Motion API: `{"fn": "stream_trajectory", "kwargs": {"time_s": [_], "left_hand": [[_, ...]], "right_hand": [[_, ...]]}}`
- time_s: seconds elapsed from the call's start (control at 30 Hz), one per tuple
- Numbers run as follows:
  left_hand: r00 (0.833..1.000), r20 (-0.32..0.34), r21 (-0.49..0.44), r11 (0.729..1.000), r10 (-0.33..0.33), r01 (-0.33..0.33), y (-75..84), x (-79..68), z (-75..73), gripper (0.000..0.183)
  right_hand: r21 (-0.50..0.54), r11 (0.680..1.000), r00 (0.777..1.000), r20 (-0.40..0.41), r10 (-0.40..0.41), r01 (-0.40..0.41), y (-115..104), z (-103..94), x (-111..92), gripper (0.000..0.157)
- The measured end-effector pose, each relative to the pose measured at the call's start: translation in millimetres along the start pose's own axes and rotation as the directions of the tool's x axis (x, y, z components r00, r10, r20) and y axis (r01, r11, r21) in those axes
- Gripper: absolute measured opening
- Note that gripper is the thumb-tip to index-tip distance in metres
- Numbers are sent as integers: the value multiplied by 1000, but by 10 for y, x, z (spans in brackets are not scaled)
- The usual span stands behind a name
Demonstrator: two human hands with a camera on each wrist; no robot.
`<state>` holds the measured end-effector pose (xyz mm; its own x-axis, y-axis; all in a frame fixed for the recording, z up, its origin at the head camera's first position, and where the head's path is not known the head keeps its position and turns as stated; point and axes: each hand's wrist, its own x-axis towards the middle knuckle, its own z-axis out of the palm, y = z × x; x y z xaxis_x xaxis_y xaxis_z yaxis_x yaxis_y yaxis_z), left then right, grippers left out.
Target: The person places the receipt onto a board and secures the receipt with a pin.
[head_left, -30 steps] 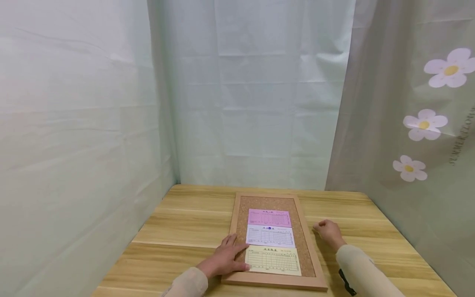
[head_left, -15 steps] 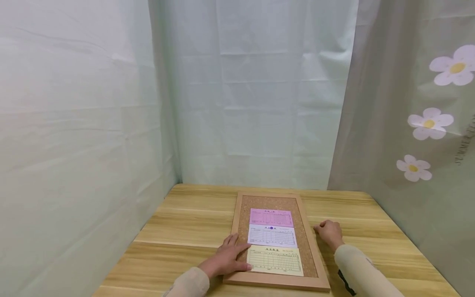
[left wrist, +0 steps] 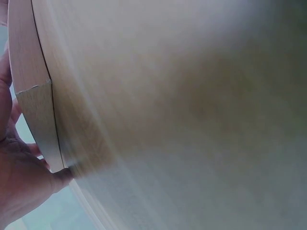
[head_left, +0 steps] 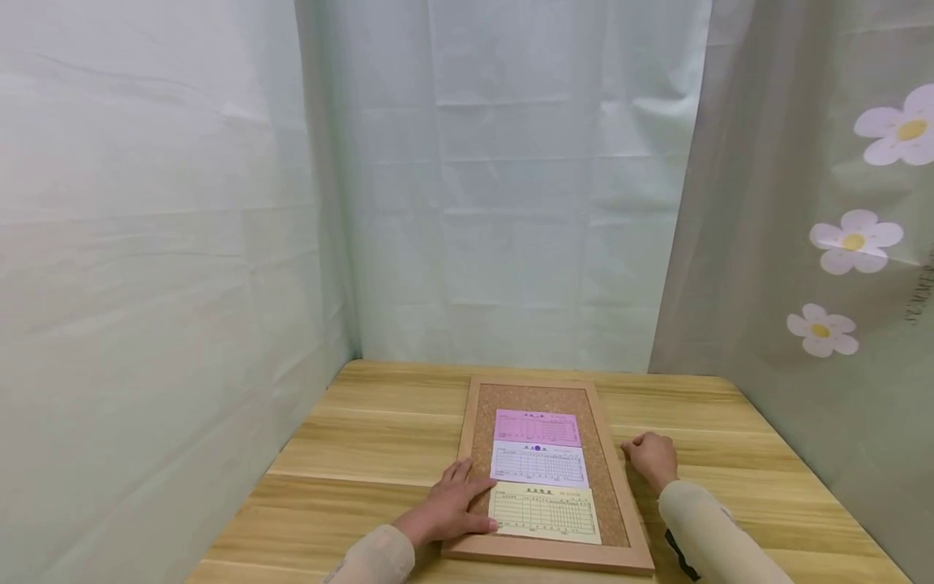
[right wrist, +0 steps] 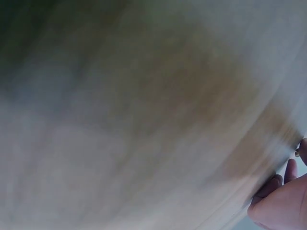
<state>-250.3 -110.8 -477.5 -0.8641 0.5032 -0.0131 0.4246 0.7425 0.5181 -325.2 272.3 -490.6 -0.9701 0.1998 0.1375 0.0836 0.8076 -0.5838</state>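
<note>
A framed cork board (head_left: 529, 397) lies flat on the table, bearing pink (head_left: 536, 427), white (head_left: 540, 469) and yellow (head_left: 543, 519) printed slips in a column. A round purple pin head (head_left: 537, 448) shows near the white slip's top edge. My left hand (head_left: 451, 504) rests over the board's left side, thumb and index fingertip at the yellow slip's left edge. In the left wrist view its thumb lies by the frame's corner (left wrist: 36, 52). Right of the board, my right hand (head_left: 654, 460) is low over the table with bent fingers. Whether it pinches something small is hidden.
The wooden table (head_left: 379, 430) extends around the board on both sides. Pale curtains (head_left: 511, 203) hang behind and to the left, and a flower-printed curtain (head_left: 773, 203) hangs at the right. A dark strap (head_left: 680, 556) shows under the right sleeve.
The head view has shifted slightly, so the board and both hands appear a little further right. Against the board, both hands look unmoved, and the slips lie as before.
</note>
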Motion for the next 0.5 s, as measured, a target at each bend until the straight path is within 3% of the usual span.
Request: {"fn": "stream_trajectory", "kwargs": {"time_s": [0.5], "left_hand": [[1000, -1, -3, 1000, -7, 7, -17, 8, 23, 69]], "right_hand": [[35, 999, 1000, -5, 0, 1, 37, 2, 12, 22]]}}
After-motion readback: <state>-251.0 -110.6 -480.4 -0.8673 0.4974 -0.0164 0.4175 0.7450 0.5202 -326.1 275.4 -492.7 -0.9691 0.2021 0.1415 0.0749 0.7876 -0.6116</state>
